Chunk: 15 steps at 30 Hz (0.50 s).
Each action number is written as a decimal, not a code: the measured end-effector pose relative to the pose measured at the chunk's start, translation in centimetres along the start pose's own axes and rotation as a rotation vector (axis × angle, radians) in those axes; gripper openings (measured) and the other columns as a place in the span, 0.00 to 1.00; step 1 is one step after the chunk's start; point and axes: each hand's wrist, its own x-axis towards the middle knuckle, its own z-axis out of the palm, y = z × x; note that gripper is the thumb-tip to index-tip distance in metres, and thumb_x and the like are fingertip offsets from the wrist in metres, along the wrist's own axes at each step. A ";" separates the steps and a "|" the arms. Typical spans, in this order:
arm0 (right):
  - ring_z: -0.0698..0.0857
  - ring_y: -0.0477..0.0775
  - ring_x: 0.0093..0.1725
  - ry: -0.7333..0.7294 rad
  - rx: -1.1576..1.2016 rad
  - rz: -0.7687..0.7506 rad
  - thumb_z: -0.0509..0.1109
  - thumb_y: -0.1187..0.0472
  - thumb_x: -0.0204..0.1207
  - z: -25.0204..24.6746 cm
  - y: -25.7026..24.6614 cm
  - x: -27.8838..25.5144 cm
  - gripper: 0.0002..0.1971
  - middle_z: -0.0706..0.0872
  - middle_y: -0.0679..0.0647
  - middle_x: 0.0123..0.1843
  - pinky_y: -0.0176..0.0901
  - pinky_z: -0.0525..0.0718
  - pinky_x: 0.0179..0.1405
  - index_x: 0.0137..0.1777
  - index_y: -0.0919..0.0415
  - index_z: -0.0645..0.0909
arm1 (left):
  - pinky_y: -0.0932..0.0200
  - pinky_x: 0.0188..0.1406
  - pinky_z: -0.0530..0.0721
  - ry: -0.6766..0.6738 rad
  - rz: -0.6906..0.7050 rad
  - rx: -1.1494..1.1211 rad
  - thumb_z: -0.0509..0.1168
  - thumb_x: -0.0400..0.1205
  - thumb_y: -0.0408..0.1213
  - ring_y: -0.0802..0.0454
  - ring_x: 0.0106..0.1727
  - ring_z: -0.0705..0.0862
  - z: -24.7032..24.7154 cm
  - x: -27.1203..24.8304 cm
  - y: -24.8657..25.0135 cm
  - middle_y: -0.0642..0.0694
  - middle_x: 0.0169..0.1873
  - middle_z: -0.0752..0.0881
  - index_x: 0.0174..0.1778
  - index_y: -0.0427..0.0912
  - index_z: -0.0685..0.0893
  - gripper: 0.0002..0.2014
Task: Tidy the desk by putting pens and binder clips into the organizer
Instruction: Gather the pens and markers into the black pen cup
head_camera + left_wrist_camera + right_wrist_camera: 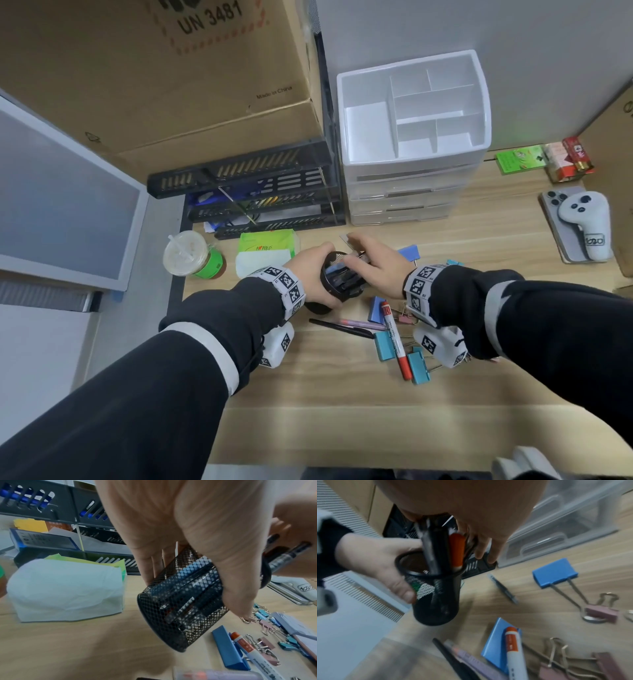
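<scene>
My left hand (308, 270) grips a black mesh pen cup (337, 279), tilted just above the desk. My right hand (373, 263) holds a bundle of pens (436, 545), black ones and an orange-capped one, whose lower ends stand inside the mesh cup (435, 601). On the desk nearer me lie a white marker with a red cap (394, 337), a black pen (339, 328), a purple pen (363, 323) and several blue, teal and pink binder clips (385, 344). The white organizer (411, 109), with open compartments on top, stands at the back.
A black paper tray (260, 192) and a cardboard box (154, 75) fill the back left. A lidded drink cup (186, 253) and a tissue pack (265, 250) sit left of my hands. A phone with a white controller (579, 222) lies at the right.
</scene>
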 end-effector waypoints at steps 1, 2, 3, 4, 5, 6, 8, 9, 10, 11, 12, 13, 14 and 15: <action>0.75 0.55 0.76 -0.011 0.001 -0.002 0.60 0.43 0.84 0.4 -0.1 0.1 0.34 0.73 0.59 0.79 0.43 0.71 0.72 0.83 0.62 0.62 | 0.50 0.45 0.87 -0.002 0.001 -0.003 0.86 0.53 0.52 0.50 0.43 0.85 0.0 0.0 -0.1 0.50 0.43 0.85 0.53 0.46 0.71 0.39; 0.76 0.54 0.75 -0.021 0.013 0.004 0.61 0.44 0.85 0.7 -0.2 0.2 0.33 0.73 0.58 0.79 0.42 0.72 0.72 0.83 0.62 0.62 | 0.50 0.44 0.87 -0.007 -0.002 -0.003 0.86 0.53 0.52 0.50 0.43 0.85 0.1 0.0 -0.2 0.50 0.43 0.85 0.53 0.46 0.71 0.39; 0.76 0.53 0.74 -0.026 0.038 0.009 0.61 0.45 0.85 0.9 -0.4 0.4 0.32 0.74 0.58 0.78 0.41 0.72 0.71 0.83 0.62 0.61 | 0.50 0.45 0.87 -0.012 -0.007 -0.003 0.86 0.53 0.52 0.50 0.43 0.85 0.1 -0.1 -0.5 0.50 0.43 0.85 0.53 0.46 0.71 0.39; 0.76 0.52 0.72 -0.022 0.076 0.020 0.61 0.46 0.86 1.1 -0.5 0.6 0.31 0.75 0.57 0.76 0.41 0.72 0.69 0.83 0.62 0.61 | 0.50 0.45 0.87 -0.013 -0.015 -0.007 0.86 0.53 0.52 0.50 0.43 0.85 0.2 -0.2 -0.9 0.50 0.43 0.85 0.53 0.46 0.71 0.40; 0.77 0.51 0.70 0.000 0.120 0.043 0.60 0.46 0.86 1.1 -0.4 1.0 0.30 0.76 0.56 0.74 0.40 0.72 0.67 0.82 0.61 0.62 | 0.49 0.45 0.87 -0.013 -0.025 -0.012 0.86 0.53 0.53 0.50 0.43 0.86 0.2 -0.4 -1.3 0.50 0.43 0.85 0.53 0.47 0.71 0.40; 0.78 0.49 0.67 0.039 0.152 0.081 0.59 0.46 0.86 0.9 -0.2 1.4 0.28 0.78 0.53 0.71 0.41 0.73 0.65 0.81 0.60 0.65 | 0.49 0.45 0.88 -0.014 -0.036 -0.018 0.86 0.52 0.54 0.50 0.43 0.86 0.3 -0.7 -1.7 0.50 0.44 0.85 0.53 0.47 0.72 0.41; 0.82 0.52 0.60 0.131 0.080 0.167 0.59 0.47 0.86 0.3 0.7 2.6 0.21 0.84 0.52 0.61 0.44 0.78 0.60 0.71 0.59 0.75 | 0.50 0.46 0.87 -0.021 -0.061 -0.035 0.87 0.52 0.54 0.49 0.44 0.86 0.5 -1.3 -2.8 0.49 0.45 0.85 0.54 0.46 0.72 0.41; 0.84 0.55 0.55 0.149 -0.024 0.213 0.61 0.50 0.84 0.0 1.4 3.2 0.16 0.86 0.52 0.55 0.46 0.80 0.56 0.64 0.59 0.79 | 0.50 0.47 0.87 -0.026 -0.071 -0.042 0.87 0.53 0.53 0.49 0.45 0.85 0.6 -1.6 -3.2 0.49 0.45 0.85 0.55 0.45 0.72 0.41; 0.85 0.58 0.52 0.136 -0.140 0.259 0.63 0.54 0.82 -0.3 2.2 3.7 0.11 0.87 0.53 0.51 0.46 0.81 0.52 0.58 0.58 0.80 | 0.51 0.47 0.87 -0.030 -0.080 -0.044 0.88 0.53 0.52 0.49 0.45 0.85 0.7 -2.0 -3.6 0.49 0.45 0.85 0.55 0.45 0.72 0.41; 0.85 0.59 0.50 0.101 -0.253 0.294 0.64 0.58 0.80 -0.4 2.9 4.1 0.07 0.87 0.55 0.49 0.46 0.82 0.50 0.54 0.57 0.80 | 0.52 0.47 0.86 -0.034 -0.089 -0.045 0.88 0.54 0.52 0.48 0.46 0.85 0.9 -2.3 -4.0 0.49 0.45 0.85 0.56 0.45 0.72 0.41; 0.85 0.60 0.49 0.061 -0.349 0.312 0.64 0.60 0.79 -0.4 3.4 4.4 0.05 0.87 0.56 0.49 0.47 0.82 0.49 0.52 0.57 0.80 | 0.51 0.48 0.86 -0.037 -0.099 -0.048 0.87 0.54 0.53 0.48 0.46 0.85 1.1 -2.7 -4.5 0.49 0.46 0.85 0.56 0.45 0.73 0.41; 0.84 0.60 0.49 0.024 -0.417 0.315 0.65 0.60 0.79 -0.2 3.8 4.7 0.04 0.87 0.57 0.50 0.48 0.83 0.50 0.50 0.57 0.80 | 0.51 0.49 0.86 -0.039 -0.108 -0.053 0.87 0.53 0.53 0.47 0.47 0.85 1.3 -3.1 -4.9 0.49 0.47 0.85 0.56 0.45 0.73 0.41; 0.84 0.61 0.49 0.000 -0.460 0.309 0.65 0.60 0.78 0.1 4.0 4.9 0.04 0.86 0.58 0.51 0.50 0.84 0.51 0.49 0.58 0.80 | 0.50 0.50 0.86 -0.037 -0.119 -0.057 0.87 0.53 0.54 0.47 0.47 0.86 1.5 -3.4 -5.4 0.48 0.48 0.85 0.56 0.45 0.73 0.42; 0.83 0.61 0.49 -0.011 -0.491 0.299 0.66 0.59 0.78 0.6 4.2 5.1 0.05 0.85 0.58 0.51 0.50 0.84 0.51 0.50 0.59 0.80 | 0.49 0.51 0.86 -0.032 -0.128 -0.058 0.87 0.53 0.54 0.47 0.48 0.86 1.7 -3.7 -5.8 0.48 0.49 0.85 0.58 0.45 0.74 0.42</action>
